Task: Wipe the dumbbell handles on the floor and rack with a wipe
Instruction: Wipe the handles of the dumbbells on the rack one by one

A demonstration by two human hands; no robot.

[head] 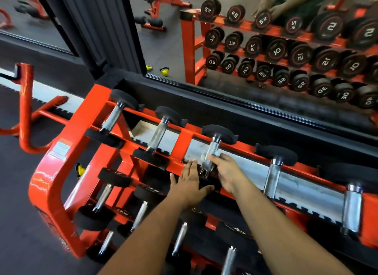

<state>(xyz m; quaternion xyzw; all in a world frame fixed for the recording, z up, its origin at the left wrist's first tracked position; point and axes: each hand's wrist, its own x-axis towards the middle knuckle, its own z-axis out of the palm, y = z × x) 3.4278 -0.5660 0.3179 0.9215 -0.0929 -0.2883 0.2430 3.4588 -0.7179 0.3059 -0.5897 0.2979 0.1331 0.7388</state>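
An orange rack (51, 184) stands against a mirror (255, 49), with dumbbells lying across its tiers. On the top tier, the third dumbbell (219, 131) from the left has its knurled handle (211, 154) in the right hand (227, 172) — fingers curled round the handle, with a pale wipe (204, 157) pinched against the metal. The left hand (189, 183) lies flat, fingers straight and together, on the dumbbell's near black head just beside the handle.
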